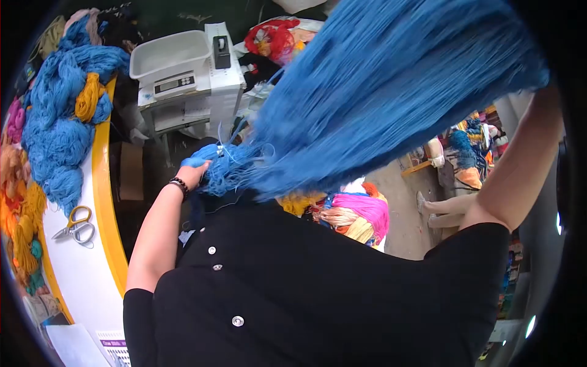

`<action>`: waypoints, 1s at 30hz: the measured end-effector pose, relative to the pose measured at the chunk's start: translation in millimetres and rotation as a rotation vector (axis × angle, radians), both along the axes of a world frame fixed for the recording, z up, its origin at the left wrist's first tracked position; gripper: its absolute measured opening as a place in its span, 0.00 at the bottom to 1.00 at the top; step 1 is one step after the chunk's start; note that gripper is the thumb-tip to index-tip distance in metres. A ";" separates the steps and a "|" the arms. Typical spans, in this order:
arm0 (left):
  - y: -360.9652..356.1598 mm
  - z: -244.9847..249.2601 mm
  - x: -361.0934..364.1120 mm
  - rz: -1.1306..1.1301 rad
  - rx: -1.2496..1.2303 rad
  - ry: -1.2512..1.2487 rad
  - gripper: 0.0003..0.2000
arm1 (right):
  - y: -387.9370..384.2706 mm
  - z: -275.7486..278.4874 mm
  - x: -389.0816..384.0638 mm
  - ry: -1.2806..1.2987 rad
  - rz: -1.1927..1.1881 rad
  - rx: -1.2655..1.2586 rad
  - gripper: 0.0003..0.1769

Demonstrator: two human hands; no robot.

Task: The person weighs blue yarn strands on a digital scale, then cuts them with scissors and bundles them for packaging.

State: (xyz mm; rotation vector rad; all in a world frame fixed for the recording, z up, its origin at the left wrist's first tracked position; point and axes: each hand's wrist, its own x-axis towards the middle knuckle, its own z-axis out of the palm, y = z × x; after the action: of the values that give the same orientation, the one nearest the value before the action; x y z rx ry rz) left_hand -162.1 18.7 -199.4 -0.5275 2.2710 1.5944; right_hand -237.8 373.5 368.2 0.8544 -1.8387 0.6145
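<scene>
A large skein of blue yarn [379, 98] stretches through the air across my front, its strands spread wide at the upper right. My left hand [195, 174] is closed around its bunched, tangled end, with loose threads sticking out. My right arm is raised at the right edge, and the wide end of the skein hangs at my right hand [546, 95]. That hand's fingers are hidden behind the yarn and the frame's dark edge. More blue yarn [58, 134] lies heaped on the white table with yellow edging [92, 244] at my left.
Scissors [78, 225] with a yellow handle lie on the table. A scale [174, 84] with a white tray [170, 56] stands on a small stand ahead. Colourful yarn bundles [354, 214] sit beyond my body. Another person's legs [449, 207] show at the right.
</scene>
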 end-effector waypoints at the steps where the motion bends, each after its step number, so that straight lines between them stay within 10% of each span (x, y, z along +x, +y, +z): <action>1: -1.3 -7.6 1.5 -0.001 0.013 0.053 0.14 | 1.7 12.0 11.5 -0.001 0.080 0.003 0.27; 15: -23.4 24.7 24.4 0.061 0.804 -0.166 0.23 | 98.0 15.1 38.8 -0.269 0.172 -0.033 0.14; 20: -43.0 34.0 63.2 0.176 1.065 -0.112 0.22 | 177.4 -45.7 -40.8 -0.651 -0.125 0.023 0.31; 30: -77.3 46.0 102.1 0.402 1.187 -0.005 0.22 | 187.7 -119.0 -136.9 -0.166 -0.758 0.198 0.29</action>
State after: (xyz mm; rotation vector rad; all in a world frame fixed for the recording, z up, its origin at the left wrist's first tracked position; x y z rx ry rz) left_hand -60.1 -58.6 -153.3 -0.6177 0.8689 2.6822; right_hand -374.7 561.2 249.2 0.1764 -2.2031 0.0193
